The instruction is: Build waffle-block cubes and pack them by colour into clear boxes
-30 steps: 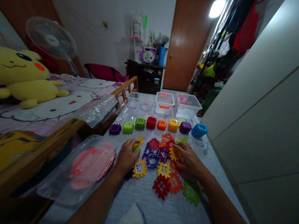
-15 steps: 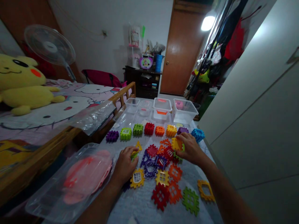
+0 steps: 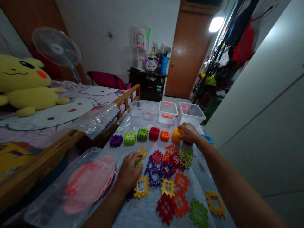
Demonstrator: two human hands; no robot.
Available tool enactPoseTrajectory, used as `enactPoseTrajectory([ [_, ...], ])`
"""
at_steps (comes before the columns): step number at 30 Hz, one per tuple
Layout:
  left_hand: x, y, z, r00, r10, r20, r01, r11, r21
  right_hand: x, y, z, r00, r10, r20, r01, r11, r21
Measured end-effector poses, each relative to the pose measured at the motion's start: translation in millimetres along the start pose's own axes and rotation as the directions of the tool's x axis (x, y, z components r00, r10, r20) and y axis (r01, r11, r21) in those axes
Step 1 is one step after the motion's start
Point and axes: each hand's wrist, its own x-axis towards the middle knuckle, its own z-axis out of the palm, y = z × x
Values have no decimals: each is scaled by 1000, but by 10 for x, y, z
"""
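My right hand (image 3: pixel 188 132) reaches across to the stack of yellow building pieces (image 3: pixel 175 135) in the back row, its fingers closed on a yellow piece at the stack's top and right side. Nearer to me, my left hand (image 3: pixel 130 169) bends its fingers and thumb around a green building piece (image 3: pixel 138 163), mostly hidden. A yellow piece (image 3: pixel 143 151) pokes out beyond those fingertips. Between the hands lies a loose heap with a purple piece (image 3: pixel 155 177), a red piece (image 3: pixel 175 160) and a green piece (image 3: pixel 185 160). My right hand partly covers the purple stack behind it.
Purple (image 3: pixel 116 140), light green (image 3: pixel 129 138), green (image 3: pixel 142 134), red (image 3: pixel 154 133) and orange (image 3: pixel 165 136) stacks line the table. Clear bins (image 3: pixel 191 114) stand behind. A clear lid (image 3: pixel 54 190) lies left, beside the bed's wooden rail (image 3: pixel 128 95).
My right hand has carried a yellow piece from above the heap, away from me, to the yellow stack. My left hand stays by the green piece. The view has shifted slightly.
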Motion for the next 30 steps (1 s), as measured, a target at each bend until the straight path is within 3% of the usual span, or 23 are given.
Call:
enactPoseTrajectory([
  [8, 4, 12, -12, 1000, -5, 6, 5, 1000, 4, -71, 2, -34, 1000, 17, -25, -16, 1000, 16],
  [13, 4, -44, 25, 1000, 10, 12, -10, 1000, 6, -520, 0, -98, 990, -28, -138, 46, 990, 130],
  [16, 4, -74, 44, 1000, 22, 4, -22, 1000, 1, -912, -12, 18, 991, -85, -100, 111, 951, 288],
  [20, 6, -82, 43, 999, 40, 18, -40, 999, 13, -1288, -92, 256, 999, -40, -23, 46, 937, 346],
  [30, 3, -80, 37, 999, 50, 15, -50, 999, 11, -1389, -283, 436, 1000, -20, 0, 19, 933, 360],
])
